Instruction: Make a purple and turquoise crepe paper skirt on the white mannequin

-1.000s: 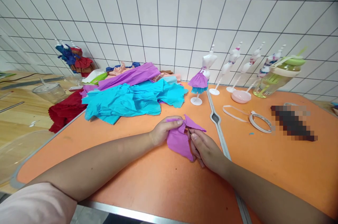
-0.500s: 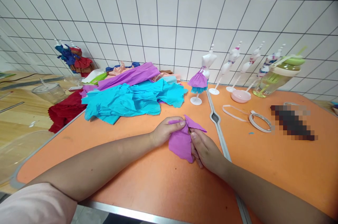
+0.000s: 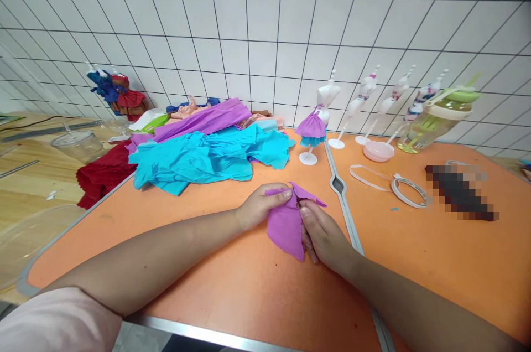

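Observation:
A small piece of purple crepe paper point(image 3: 286, 224) lies between my hands on the orange table point(image 3: 232, 285). My left hand point(image 3: 261, 205) pinches its upper edge with closed fingers. My right hand point(image 3: 323, 236) grips the paper's right side, and a thin dark tool tip, too small to name, shows at its thumb. Both forearms rest on the table.
A heap of turquoise crepe paper point(image 3: 207, 158), purple paper point(image 3: 203, 119) and red paper point(image 3: 102, 172) lies at the back left. A small mannequin in a purple skirt point(image 3: 317, 119), several bare mannequins point(image 3: 360, 103), a pink dish point(image 3: 378, 151), a green-lidded bottle point(image 3: 435, 119) and a tape roll point(image 3: 409, 190) stand on the right.
The purple piece has shifted slightly between my fingers and its lower point has moved a little right. Both hands stay in almost the same place.

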`<state>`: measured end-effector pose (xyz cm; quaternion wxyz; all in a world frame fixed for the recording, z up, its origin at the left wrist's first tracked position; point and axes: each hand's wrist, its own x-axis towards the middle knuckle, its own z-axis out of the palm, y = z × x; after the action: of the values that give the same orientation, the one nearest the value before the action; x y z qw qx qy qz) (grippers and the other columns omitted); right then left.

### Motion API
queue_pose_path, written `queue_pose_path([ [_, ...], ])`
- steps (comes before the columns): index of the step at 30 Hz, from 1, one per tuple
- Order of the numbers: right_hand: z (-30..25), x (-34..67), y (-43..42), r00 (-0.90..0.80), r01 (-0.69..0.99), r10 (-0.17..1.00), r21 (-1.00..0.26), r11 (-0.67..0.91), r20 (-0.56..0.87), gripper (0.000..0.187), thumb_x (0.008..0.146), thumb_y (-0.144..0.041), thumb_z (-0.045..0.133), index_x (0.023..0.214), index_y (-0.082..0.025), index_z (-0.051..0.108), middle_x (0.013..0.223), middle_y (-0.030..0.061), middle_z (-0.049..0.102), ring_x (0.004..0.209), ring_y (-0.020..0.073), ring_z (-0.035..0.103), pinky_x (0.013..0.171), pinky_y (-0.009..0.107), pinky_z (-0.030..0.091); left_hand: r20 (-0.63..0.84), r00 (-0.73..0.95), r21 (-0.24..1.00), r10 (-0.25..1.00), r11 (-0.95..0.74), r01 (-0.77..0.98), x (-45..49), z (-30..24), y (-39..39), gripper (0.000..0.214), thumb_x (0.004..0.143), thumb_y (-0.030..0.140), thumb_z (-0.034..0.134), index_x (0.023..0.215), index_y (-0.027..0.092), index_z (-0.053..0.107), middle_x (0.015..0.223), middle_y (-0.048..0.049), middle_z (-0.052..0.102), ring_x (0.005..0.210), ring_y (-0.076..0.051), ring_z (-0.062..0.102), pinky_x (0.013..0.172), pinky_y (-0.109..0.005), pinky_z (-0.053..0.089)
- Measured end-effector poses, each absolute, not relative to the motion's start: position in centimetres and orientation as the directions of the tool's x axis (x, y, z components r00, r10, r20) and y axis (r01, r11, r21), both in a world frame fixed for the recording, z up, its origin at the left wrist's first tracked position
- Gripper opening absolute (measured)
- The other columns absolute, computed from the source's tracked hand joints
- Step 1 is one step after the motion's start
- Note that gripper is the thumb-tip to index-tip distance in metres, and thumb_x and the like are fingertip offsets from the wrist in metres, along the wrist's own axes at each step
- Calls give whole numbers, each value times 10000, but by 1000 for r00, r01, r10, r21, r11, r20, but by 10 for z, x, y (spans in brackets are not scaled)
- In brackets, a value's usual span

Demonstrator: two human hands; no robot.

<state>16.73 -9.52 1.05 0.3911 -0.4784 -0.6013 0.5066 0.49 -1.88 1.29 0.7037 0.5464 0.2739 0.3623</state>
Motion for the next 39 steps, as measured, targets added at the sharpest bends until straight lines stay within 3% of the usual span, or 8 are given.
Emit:
queue_pose_path([
  [11,9,168,-91,-208,196,978,-980,37,-4,381,955,-573,320,794,-237,400,502,-94,414,345,79,391,365,210,342,37,611,980,791,91,-178,7,16,-20,371,752,485,706,753,119,645,787,-45,650,736,-147,588,726,-257,453],
  [15,6,175,-85,-223,157,964,-982,-109,-143,386,939,-596,316,851,-239,431,505,-119,393,302,66,359,432,245,467,-62,565,993,823,-8,120,-3,12,2,440,803,565,596,822,129,646,777,-42,649,687,-158,586,654,-269,451],
  [19,9,182,-83,-269,162,933,-966,-202,-240,389,922,-598,334,950,-237,475,500,-132,362,286,59,315,430,263,490,40,396,724,917,-300,621,-31,8,44,370,842,514,536,849,163,653,819,-41,656,766,-196,601,694,-299,462],
  [24,16,192,-81,-133,287,988,-957,-38,-79,382,885,-586,429,1028,-239,499,555,-96,395,396,97,414,436,240,439,376,355,272,856,-468,841,-46,30,51,430,754,327,654,1149,189,556,1159,-92,601,1072,-256,565,889,-355,458],
  [27,17,206,-70,24,623,989,-776,98,145,331,881,-543,470,980,-233,533,718,-16,562,622,164,562,559,269,441,173,420,22,891,-430,903,-40,51,24,174,811,285,550,940,193,623,965,-92,647,903,-269,615,763,-372,480],
  [30,13,218,-57,-12,830,958,-531,169,286,291,928,-449,405,997,-212,559,862,61,637,786,229,605,653,322,447,-171,475,27,863,-478,878,-36,53,3,200,791,339,577,906,191,646,919,-90,670,799,-258,635,665,-343,482],
  [34,4,219,-50,-289,850,917,-367,377,274,320,957,-344,383,1191,-200,547,1162,123,621,1083,253,571,920,403,421,-22,543,-36,839,-544,839,-39,28,17,385,897,368,453,1204,174,580,1251,-133,594,1148,-306,541,884,-395,457],
  [39,5,206,-56,-380,849,910,-327,414,165,223,973,-281,361,981,-195,566,939,71,676,913,218,615,1007,476,326,71,355,-18,932,-355,935,-50,4,60,581,942,533,299,1403,199,415,1410,-138,490,1238,-352,460,961,-491,387],
])
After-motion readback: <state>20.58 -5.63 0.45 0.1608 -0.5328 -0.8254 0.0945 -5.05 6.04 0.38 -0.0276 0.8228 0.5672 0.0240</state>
